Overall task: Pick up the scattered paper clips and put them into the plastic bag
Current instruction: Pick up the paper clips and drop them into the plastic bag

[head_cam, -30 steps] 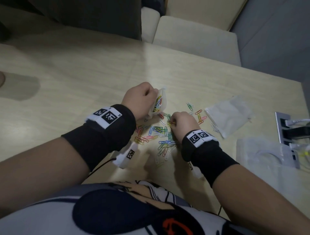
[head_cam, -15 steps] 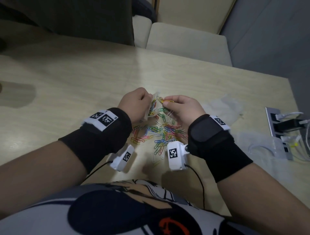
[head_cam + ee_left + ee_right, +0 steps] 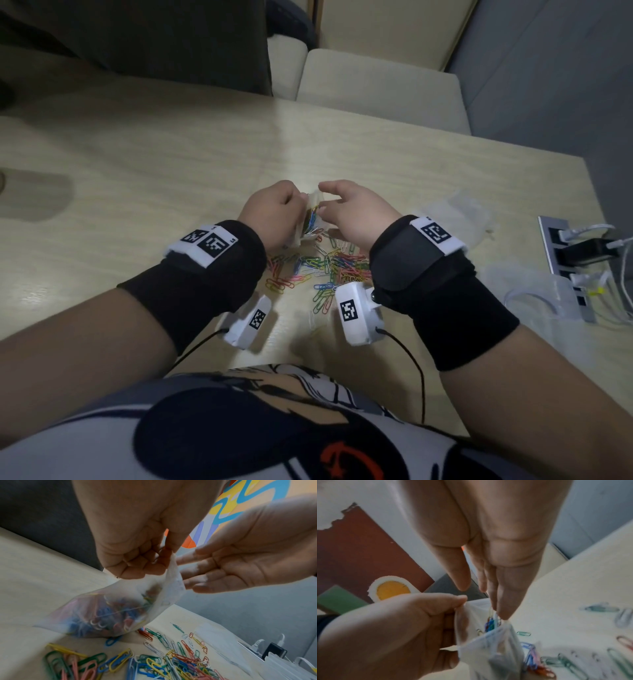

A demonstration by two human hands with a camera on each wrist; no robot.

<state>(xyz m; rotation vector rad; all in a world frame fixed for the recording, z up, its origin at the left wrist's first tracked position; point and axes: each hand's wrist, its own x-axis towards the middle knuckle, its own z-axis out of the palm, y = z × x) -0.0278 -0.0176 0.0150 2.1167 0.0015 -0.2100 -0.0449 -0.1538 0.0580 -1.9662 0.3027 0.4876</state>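
Clips: small coloured wire paper clips [image 3: 329, 270] strewn mid-desk toward the near edge; probably light, stiff, slippery, best pinched singly or in small bunches.
Bag: small clear plastic bag [image 3: 109, 614], part-filled, limp, held just above the pile.
Left hand [image 3: 274, 214]: curled, pinching the bag's mouth edge.
Right hand [image 3: 356, 212]: fingers straight, relaxed, tips at the opening, apparently holding nothing.
Desk: pale wooden desk [image 3: 137, 164].

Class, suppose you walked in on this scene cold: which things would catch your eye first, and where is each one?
First, the heap of coloured paper clips strewn over the middle of the pale wooden table. Just above it, the left hand pinches the rim of a small clear plastic bag already part-filled with clips, while the right hand hangs open-fingered over the bag's mouth.
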